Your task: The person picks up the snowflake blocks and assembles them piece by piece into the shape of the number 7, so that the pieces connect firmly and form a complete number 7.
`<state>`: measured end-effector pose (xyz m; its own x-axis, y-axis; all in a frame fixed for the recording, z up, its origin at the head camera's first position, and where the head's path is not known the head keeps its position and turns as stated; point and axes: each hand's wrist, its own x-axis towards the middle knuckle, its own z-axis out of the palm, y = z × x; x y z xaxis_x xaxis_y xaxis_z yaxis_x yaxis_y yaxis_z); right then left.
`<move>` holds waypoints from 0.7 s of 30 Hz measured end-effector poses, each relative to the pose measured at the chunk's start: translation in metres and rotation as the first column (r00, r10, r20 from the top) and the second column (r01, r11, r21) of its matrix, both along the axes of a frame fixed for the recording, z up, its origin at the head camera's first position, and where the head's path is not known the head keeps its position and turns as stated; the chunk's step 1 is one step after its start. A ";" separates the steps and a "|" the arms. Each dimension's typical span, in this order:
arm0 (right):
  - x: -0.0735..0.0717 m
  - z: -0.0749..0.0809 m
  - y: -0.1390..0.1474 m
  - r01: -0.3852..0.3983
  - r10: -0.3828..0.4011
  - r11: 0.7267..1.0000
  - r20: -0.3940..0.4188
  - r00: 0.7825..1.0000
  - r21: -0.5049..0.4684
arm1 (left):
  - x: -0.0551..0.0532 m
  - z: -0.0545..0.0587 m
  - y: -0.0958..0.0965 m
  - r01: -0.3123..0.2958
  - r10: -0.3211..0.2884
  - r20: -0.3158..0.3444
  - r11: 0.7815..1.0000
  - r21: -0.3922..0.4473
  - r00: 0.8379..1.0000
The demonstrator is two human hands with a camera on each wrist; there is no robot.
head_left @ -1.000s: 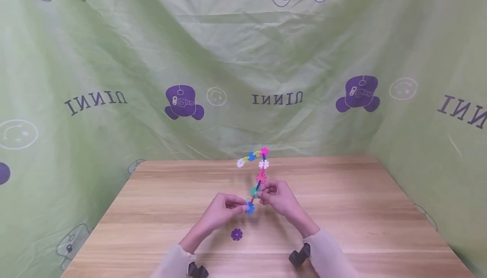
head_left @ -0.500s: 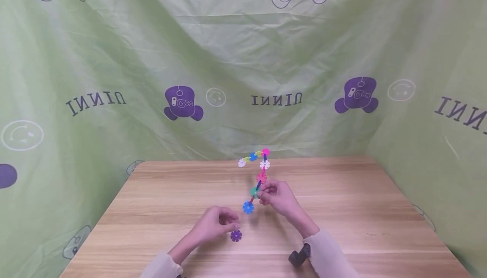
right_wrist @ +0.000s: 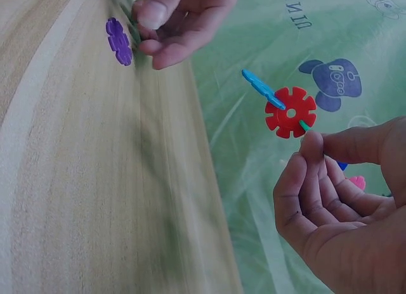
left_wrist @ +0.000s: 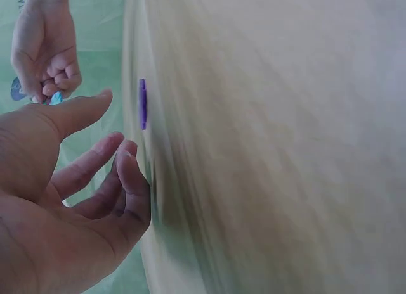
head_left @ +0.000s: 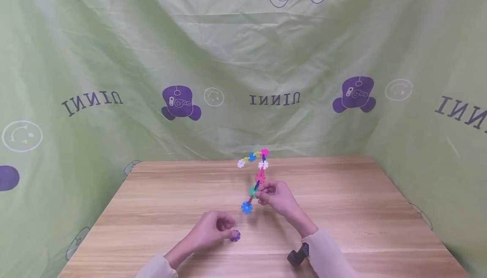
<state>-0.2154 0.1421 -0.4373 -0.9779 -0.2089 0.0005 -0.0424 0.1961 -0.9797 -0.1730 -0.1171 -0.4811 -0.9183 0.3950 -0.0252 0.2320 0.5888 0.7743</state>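
Note:
A chain of notched, flower-shaped plastic discs is held up off the table by my right hand (head_left: 279, 197), whose thumb and index finger pinch the green disc (head_left: 253, 192). Below it hang a red disc (right_wrist: 290, 121) and, at the near end, a blue disc (head_left: 246, 207). The upper part bends left through pink and white discs to a white end disc (head_left: 241, 164). A loose purple disc (head_left: 237, 236) lies on the table. My left hand (head_left: 210, 230) hovers beside it, thumb and fingers parted; in the left wrist view the purple disc (left_wrist: 143, 104) sits just beyond the fingertips.
The wood-grain table (head_left: 342, 210) is enclosed by a green printed curtain (head_left: 236, 58) at the back and both sides. A black wrist device (head_left: 298, 255) is strapped at the right sleeve (head_left: 331, 254).
My left hand has let go of the blue end disc and moved down and left to the purple disc. The right hand keeps holding the chain in nearly the same place.

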 end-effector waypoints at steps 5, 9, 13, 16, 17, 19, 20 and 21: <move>-0.001 0.000 -0.001 0.005 -0.005 1.000 0.009 1.000 0.000 | 0.003 -0.003 -0.001 0.004 -0.004 -0.009 1.000 -0.008 1.000; -0.001 0.001 0.000 0.007 -0.007 1.000 0.012 1.000 -0.008 | 0.002 -0.005 -0.002 0.012 -0.013 -0.020 1.000 -0.016 1.000; 0.000 0.001 -0.001 0.004 -0.004 1.000 0.011 1.000 -0.010 | 0.002 -0.006 -0.002 0.030 -0.031 -0.028 0.999 -0.031 0.999; 0.000 0.000 -0.001 0.006 -0.006 1.000 0.017 1.000 -0.010 | 0.003 -0.006 -0.001 0.037 -0.038 -0.029 0.999 -0.038 0.999; 0.000 -0.001 -0.001 0.007 -0.007 1.000 0.019 1.000 -0.009 | 0.003 -0.006 0.000 0.037 -0.038 -0.030 0.998 -0.040 0.999; -0.001 -0.001 -0.001 0.010 -0.009 1.000 0.022 1.000 -0.008 | 0.003 -0.005 0.001 0.033 -0.034 -0.028 0.999 -0.042 0.999; -0.001 -0.001 -0.001 0.010 -0.010 1.000 0.023 1.000 -0.009 | 0.003 -0.005 0.001 0.028 -0.029 -0.025 0.999 -0.043 0.999; -0.001 -0.001 -0.001 0.010 -0.010 1.000 0.021 1.000 -0.008 | 0.003 -0.005 0.002 0.024 -0.025 -0.024 0.999 -0.044 0.999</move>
